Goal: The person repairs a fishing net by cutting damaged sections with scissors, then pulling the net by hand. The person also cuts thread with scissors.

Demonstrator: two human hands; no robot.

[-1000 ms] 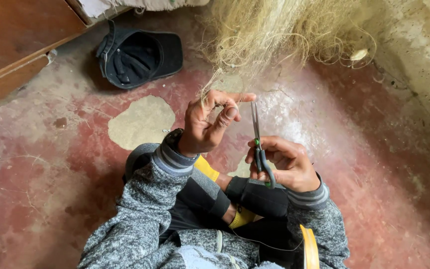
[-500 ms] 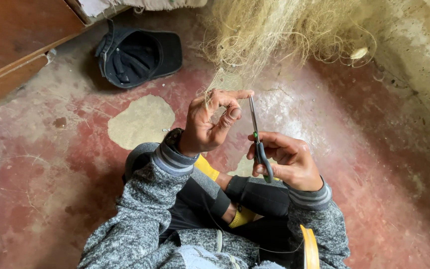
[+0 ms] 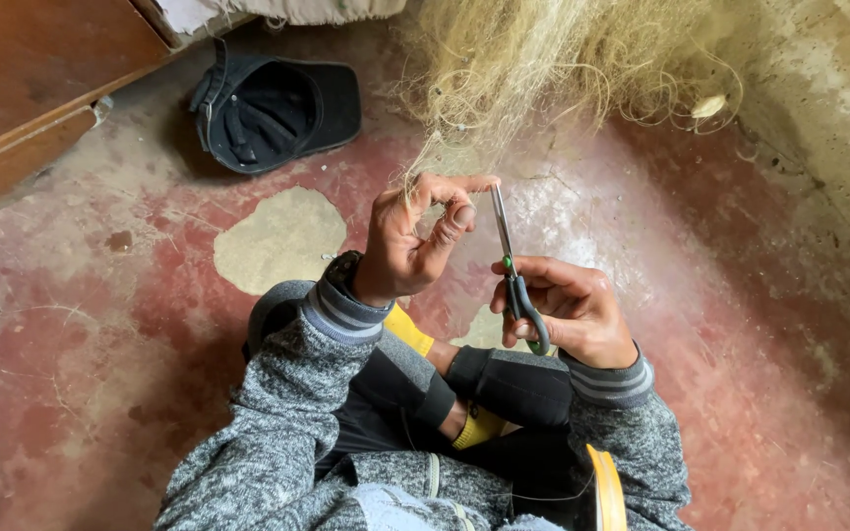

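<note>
**Scissors raised beside pinched net strands**

While the person sits cross-legged on a worn red floor [image 3: 120, 393], the left hand [image 3: 410, 246] is lifted in front of the knees with thumb and forefinger pinched together on fine pale strands of fishing net [image 3: 533, 59]. Its other fingers curl loosely toward the palm. From that pinch the strands run up to the heaped, tangled netting against the wall.

The right hand [image 3: 568, 310] is clenched around the grey handles of a pair of scissors [image 3: 511, 261], which have a green pivot. Their blades point up and stand closed or nearly so, just beside the left thumb; whether they touch the strands cannot be told.

Both arms wear grey knitted sleeves with striped cuffs, and a dark watch shows at the left wrist. A black cap [image 3: 273, 108] lies upturned on the floor, well apart from the hands, near a wooden panel [image 3: 22, 88] at the upper left.
</note>
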